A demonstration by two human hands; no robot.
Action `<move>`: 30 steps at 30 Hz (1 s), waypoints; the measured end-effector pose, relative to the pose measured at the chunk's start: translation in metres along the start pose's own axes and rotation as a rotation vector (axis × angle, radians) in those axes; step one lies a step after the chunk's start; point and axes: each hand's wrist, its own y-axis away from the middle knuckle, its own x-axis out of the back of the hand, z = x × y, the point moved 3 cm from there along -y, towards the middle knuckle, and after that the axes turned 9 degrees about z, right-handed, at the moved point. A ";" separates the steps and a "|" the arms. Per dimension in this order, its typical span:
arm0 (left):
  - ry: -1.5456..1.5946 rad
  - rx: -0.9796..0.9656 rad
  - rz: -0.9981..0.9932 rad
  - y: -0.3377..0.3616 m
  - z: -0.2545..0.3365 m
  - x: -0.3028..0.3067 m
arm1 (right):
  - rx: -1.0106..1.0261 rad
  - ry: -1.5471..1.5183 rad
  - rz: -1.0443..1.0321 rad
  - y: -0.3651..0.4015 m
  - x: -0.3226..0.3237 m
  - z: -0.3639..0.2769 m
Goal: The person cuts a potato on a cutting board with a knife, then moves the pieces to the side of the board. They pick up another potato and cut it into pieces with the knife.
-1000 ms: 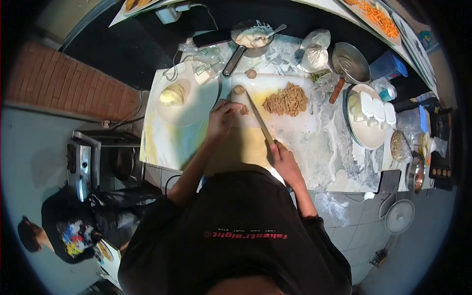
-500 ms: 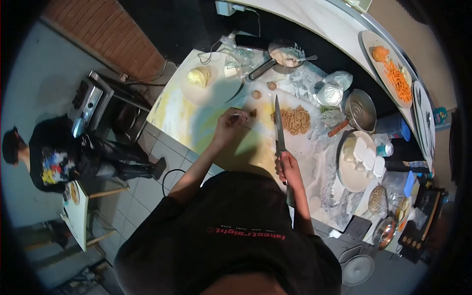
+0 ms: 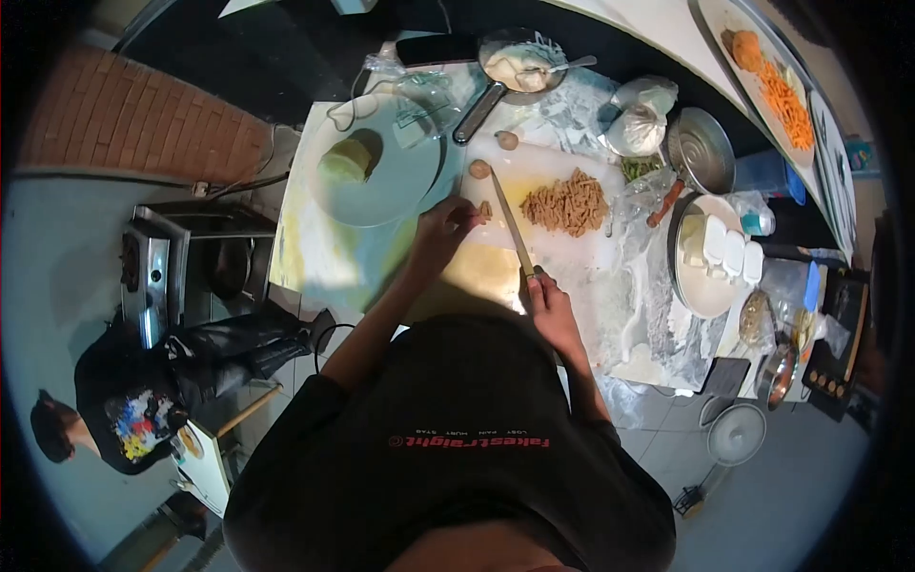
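Observation:
My right hand (image 3: 553, 310) is wrapped around the handle of a long kitchen knife (image 3: 513, 221). The blade points away from me across a white cutting board (image 3: 602, 250), its tip beside a small round brown piece (image 3: 478, 169). Left of the blade, my left hand (image 3: 444, 234) is closed, its fingertips pinching a small brown chunk (image 3: 485, 211) at the board. A heap of thin brown strips (image 3: 567, 204) lies to the right of the knife. Another round piece (image 3: 506, 140) sits at the board's far edge.
A large plate (image 3: 381, 205) with a pale cabbage chunk (image 3: 345, 162) stands at the left. Behind the board are a frying pan (image 3: 522, 69) and a knotted bag of white stuff (image 3: 637, 130). To the right are a metal pot (image 3: 701, 151) and a tray of white containers (image 3: 705, 296). Another person (image 3: 143, 391) stands at far left.
The view has shifted and turned. The knife has moved left, away from the brown heap and closer to my left hand. My left fingers now pinch the chunk down at the board.

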 end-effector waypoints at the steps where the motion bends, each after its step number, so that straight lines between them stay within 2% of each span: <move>1: 0.006 0.006 -0.013 0.000 -0.005 -0.007 | -0.040 0.019 -0.021 0.002 -0.001 0.002; 3: -0.159 -0.297 0.019 0.000 0.001 -0.024 | -0.022 0.007 0.016 0.003 0.001 0.011; 4: -0.153 -0.289 0.014 -0.002 -0.001 -0.029 | 0.011 -0.012 0.050 0.005 0.003 0.014; 6: -0.436 -0.546 -0.025 -0.009 0.012 -0.040 | -0.026 -0.012 0.060 0.010 0.009 0.015; 8: -0.427 -0.559 -0.012 -0.009 -0.006 -0.047 | -0.058 -0.009 0.072 0.017 0.012 0.018; 10: -0.461 -0.599 0.070 -0.009 -0.004 -0.044 | 0.026 0.015 0.129 0.020 0.014 0.021; 14: -0.457 -0.567 0.048 -0.007 -0.007 -0.038 | -0.010 0.027 0.075 0.023 0.011 0.017; 18: -0.463 -0.589 0.031 -0.012 -0.008 -0.034 | 0.044 0.041 0.076 0.018 0.004 0.013; 20: -0.453 -0.540 0.005 -0.011 -0.012 -0.034 | 0.042 0.051 0.066 0.018 0.000 0.011; 25: -0.455 -0.517 0.026 0.000 -0.007 -0.036 | -0.049 0.062 -0.006 0.020 -0.004 0.006; 30: -0.356 -0.508 0.100 0.011 -0.007 -0.029 | 0.023 0.076 0.071 0.028 -0.005 0.015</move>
